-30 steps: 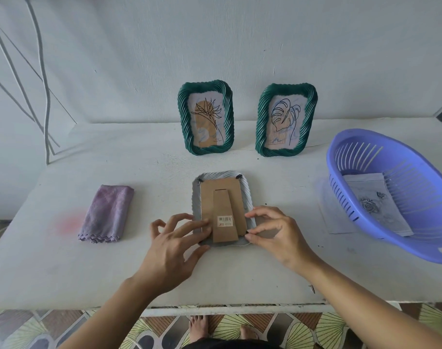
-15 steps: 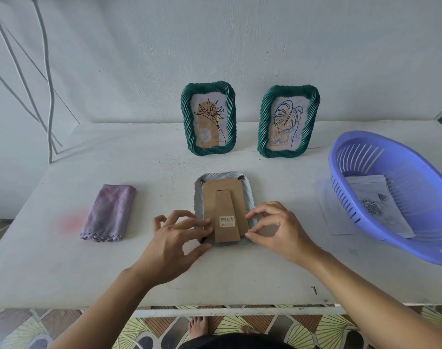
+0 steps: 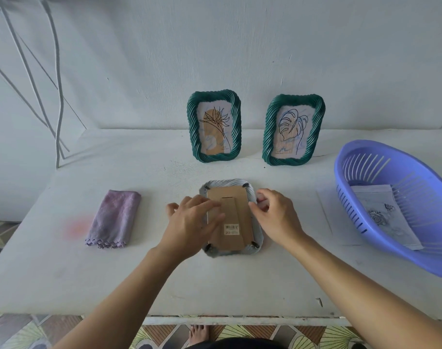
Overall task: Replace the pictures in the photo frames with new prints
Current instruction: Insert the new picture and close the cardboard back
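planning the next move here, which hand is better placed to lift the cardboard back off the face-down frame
Probably the right hand: its curled fingertips sit at the cardboard back's right edge. The left hand lies flat across the back, better for steadying the frame.

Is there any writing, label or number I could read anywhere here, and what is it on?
Barcode sticker on the cardboard back of the face-down grey frame: bars and a short line of print beneath, too blurred to read.
Prints in the left green frame and right green frame: tiny marks near the bottom, too small to read.
Rose print in the purple basket: no words visible.
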### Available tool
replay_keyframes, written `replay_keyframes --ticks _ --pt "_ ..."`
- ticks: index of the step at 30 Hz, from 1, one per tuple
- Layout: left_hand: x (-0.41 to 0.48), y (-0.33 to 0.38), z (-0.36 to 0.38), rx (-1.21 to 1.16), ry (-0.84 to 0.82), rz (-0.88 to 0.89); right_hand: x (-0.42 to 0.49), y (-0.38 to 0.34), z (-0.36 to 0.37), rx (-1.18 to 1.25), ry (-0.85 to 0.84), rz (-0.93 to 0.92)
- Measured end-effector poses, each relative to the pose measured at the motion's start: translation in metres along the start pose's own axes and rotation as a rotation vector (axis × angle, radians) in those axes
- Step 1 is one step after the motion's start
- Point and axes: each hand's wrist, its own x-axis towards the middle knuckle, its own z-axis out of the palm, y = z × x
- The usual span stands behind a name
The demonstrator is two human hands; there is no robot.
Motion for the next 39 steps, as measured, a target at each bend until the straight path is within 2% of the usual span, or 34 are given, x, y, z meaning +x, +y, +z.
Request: replay_keyframes --ticks 4,9,16,22,35,39 --pt "0.008 0.014 0.001 0.127 -0.074 0.048 0.012 -0.012 -0.004 -0.142 -0.072 0.104" --pt "0.009 0.021 0.005 0.199 -0.063 0.066 0.019 -0.015 -0.003 -0.11 -0.152 0.185" --pt "0.007 0.03 0.002 0.225 -0.124 0.053 0.019 -0.011 -0.013 0.308 -0.161 0.248" --pt "0.008 0.04 -0.006 0.225 -0.183 -0.05 0.011 -0.025 -0.022 0.619 -0.076 0.184" --pt "0.013 0.067 -0.04 0.037 -0.112 -0.075 0.015 -0.056 -0.032 0.796 -0.041 0.051" --pt "0.014 0.061 -0.054 -0.271 -0.176 -0.17 0.02 -0.064 -0.031 0.796 -0.08 -0.018"
